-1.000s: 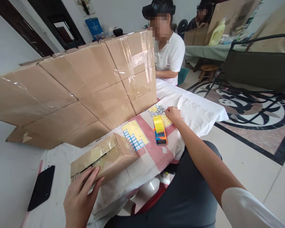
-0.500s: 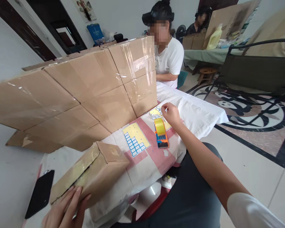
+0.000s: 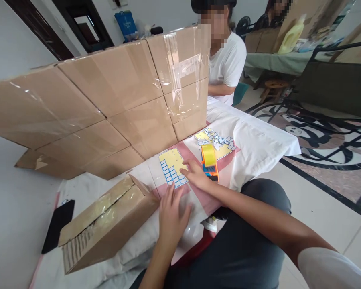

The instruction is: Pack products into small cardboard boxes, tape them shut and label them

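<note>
In the head view, my left hand (image 3: 173, 210) is open, fingers spread, with its fingertips at the lower edge of a yellow paper sheet (image 3: 171, 156) bearing rows of blue-outlined blocks. My right hand (image 3: 197, 175) reaches the sheet's right side, finger and thumb stretched out and slightly apart. I see nothing between them. Just behind it stands an orange-and-blue tape dispenser (image 3: 209, 156) with a yellow roll, partly hidden by the hand. Beyond lies a second yellow sheet (image 3: 225, 151) with several loose white block-shaped paper pieces (image 3: 218, 140) heaped on it.
A wall of taped cardboard boxes (image 3: 132, 88) runs along the table's far side. A closed cardboard box (image 3: 108, 224) sits at the left, beside a black phone-like slab (image 3: 58, 226). Across the table sits a person in a white shirt (image 3: 228, 60). A dark chair (image 3: 337, 88) stands at right.
My left hand has let go of the cardboard box and moved right to the yellow sheet. My right hand has come back from the loose pieces to that sheet. The view has shifted.
</note>
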A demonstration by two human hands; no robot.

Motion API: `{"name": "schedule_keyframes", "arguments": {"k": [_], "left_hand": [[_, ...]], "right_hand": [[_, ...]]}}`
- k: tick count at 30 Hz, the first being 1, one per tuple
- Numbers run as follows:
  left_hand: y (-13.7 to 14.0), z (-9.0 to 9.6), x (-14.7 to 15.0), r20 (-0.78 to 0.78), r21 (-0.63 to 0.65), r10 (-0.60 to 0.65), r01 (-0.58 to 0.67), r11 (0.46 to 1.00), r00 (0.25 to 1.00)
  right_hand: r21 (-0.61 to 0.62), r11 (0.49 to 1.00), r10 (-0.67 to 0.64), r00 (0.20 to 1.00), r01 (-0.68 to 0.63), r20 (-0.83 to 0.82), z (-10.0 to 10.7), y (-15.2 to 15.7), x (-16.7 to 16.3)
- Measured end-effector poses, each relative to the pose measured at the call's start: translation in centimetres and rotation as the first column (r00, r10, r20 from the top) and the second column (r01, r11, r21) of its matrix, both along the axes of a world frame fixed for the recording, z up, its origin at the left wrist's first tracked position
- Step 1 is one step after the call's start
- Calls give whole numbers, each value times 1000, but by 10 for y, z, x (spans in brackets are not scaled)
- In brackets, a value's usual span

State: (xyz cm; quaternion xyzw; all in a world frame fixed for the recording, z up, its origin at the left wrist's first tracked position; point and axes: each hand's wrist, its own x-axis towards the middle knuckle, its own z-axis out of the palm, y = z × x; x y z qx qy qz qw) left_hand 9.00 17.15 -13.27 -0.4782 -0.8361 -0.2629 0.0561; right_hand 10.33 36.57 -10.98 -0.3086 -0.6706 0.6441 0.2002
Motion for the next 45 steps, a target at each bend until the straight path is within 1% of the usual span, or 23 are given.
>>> {"name": "schedule_keyframes", "arguments": {"k": [2,4,5,8,11,13,14,16,19,21,24,27,30,35,40,42,45], "left_hand": [[31,-19,-5,44,-118,116,-110,987,992],[45,-31,-11,78,-162,205,-190,968,976],[47,-35,-13,88,-158,225,-210,965,970],[44,-39,-14,95,-63,239,-234,970,966],[40,-40,-14,118,58,242,-250,967,963],[39,-41,-14,127,97,232,-245,965,964],[38,-40,-14,123,103,224,-237,966,967],[37,-38,-14,118,124,198,-212,969,973],[36,-31,-12,119,217,165,-188,958,979],[36,-23,-11,127,280,199,-228,933,972],[37,-12,-12,142,328,260,-293,898,955],[39,-4,-13,148,357,244,-281,891,959],[38,0,-13,159,376,210,-256,890,965],[36,2,-12,172,393,204,-257,883,964],[37,-1,-14,88,405,195,-214,889,977],[37,-4,-15,47,424,186,-189,886,981],[38,-8,-17,-2,452,186,-164,877,983]], "right_hand": [[-76,997,-24,1000,23,-18,-3,0,0],[-174,984,-44,999,38,-29,-4,0,3],[-225,973,-53,998,44,-31,-3,1,6],[-363,931,-32,999,19,-30,-1,3,13],[-457,885,98,995,-94,-15,-2,1,17],[-477,863,191,982,-166,3,-5,-2,17],[-471,862,220,975,-189,11,-8,-3,16],[-434,875,248,969,-216,17,-13,-5,14],[-359,902,245,969,-240,-33,-18,-6,12],[-316,910,249,963,-269,-105,-16,-5,11],[-258,906,292,937,-334,-190,-10,-7,13],[-206,899,345,914,-388,-215,-5,-12,17],[-160,898,371,901,-410,-226,-3,-14,21],[-98,901,391,889,-423,-238,0,-10,25],[-28,907,396,876,-419,-277,4,-9,27],[-19,901,406,857,-434,-316,4,-10,26],[-30,878,429,813,-478,-394,4,-12,24]]}}
